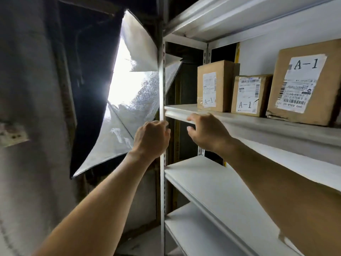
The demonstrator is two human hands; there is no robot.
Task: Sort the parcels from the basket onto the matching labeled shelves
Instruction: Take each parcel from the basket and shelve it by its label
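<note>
Both hands empty: left hand point(151, 138) loosely curled, right hand point(206, 131) open at shelf point(258, 124) edge; A-1 parcels point(215, 85) upper right, untouched.

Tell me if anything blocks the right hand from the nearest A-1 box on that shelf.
Nothing visible does. The right hand is empty at the shelf's front edge, and the bare shelf surface runs clear from it to the leftmost A-1 box. The left hand is off to the side by the upright post.

You have a white metal shelf unit point(258, 126) before you; on its upper board three cardboard parcels marked A-1 stand in a row: left box point(215, 85), small middle box point(249, 95), large right box point(304, 84)
</note>
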